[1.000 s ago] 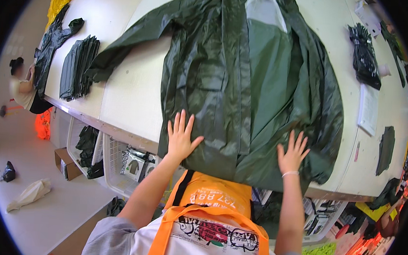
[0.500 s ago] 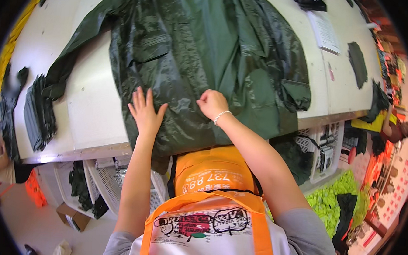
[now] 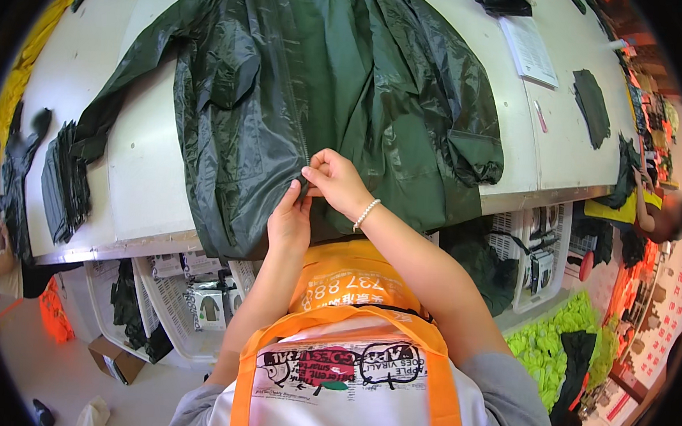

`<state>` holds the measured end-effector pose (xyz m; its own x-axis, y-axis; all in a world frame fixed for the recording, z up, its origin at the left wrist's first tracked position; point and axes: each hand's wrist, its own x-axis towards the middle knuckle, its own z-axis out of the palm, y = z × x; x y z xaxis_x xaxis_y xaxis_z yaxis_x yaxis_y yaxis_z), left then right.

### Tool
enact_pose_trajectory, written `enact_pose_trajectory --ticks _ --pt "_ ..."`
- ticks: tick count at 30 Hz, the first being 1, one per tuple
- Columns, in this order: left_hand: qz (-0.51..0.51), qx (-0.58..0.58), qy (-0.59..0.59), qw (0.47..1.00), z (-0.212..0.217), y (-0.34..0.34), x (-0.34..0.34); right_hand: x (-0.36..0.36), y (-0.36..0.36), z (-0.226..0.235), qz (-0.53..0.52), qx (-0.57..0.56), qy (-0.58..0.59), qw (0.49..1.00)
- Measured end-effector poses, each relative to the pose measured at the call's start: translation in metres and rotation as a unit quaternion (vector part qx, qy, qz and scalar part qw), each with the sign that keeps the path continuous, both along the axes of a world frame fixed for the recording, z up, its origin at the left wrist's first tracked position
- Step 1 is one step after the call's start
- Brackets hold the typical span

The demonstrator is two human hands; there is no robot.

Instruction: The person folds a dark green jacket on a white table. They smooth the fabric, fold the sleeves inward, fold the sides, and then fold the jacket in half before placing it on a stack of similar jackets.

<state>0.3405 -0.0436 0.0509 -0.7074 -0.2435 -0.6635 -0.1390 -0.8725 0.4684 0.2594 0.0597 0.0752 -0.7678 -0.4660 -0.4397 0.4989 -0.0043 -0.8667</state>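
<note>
The left hand [image 3: 290,219] and right hand [image 3: 338,185] pinch the jacket's [image 3: 227,155] front edge. Below, one white basket [image 3: 170,300] holds packets [image 3: 209,308]; its neighbouring basket [image 3: 103,304] holds dark cloth [image 3: 126,297].

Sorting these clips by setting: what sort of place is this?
Probably a clothing workshop: a green jacket lies spread on a long table, with a folded stack at its sleeve and white baskets of packages below.

Orange apron [image 3: 356,280]: pale digits and characters, upside down in view. White shirt [image 3: 336,416]: black lettering, some over red, also inverted. Wall at far right [image 3: 669,311]: red characters. White sheets [image 3: 529,51] on tabletop [image 3: 144,177]: print too small to read.
</note>
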Motion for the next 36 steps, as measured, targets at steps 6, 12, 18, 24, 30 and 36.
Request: enact_pose_trajectory --ticks 6,12,18,24,30,36 --pt "0.081 0.029 -0.067 0.994 -0.018 0.004 0.0 -0.018 0.115 -0.018 -0.052 0.454 0.428 0.78" --pt "0.066 0.037 -0.028 0.997 -0.01 0.005 -0.006 -0.025 0.24 -0.069 -0.037 0.569 0.364 0.737" --pt "0.052 0.1 -0.017 0.993 0.016 0.005 -0.011 -0.078 0.299 -0.011 -0.347 0.215 0.125 0.904" --pt "-0.082 0.193 0.004 0.978 0.002 0.063 -0.03 -0.02 0.149 0.043 -0.121 0.235 0.323 0.909" --pt "-0.194 0.105 -0.045 0.974 0.009 0.092 -0.038 0.007 0.11 -0.03 -0.136 0.265 0.237 0.925" --pt "-0.163 0.065 -0.082 0.981 -0.005 0.095 -0.046 0.001 0.104 -0.028 -0.103 0.301 0.269 0.909"
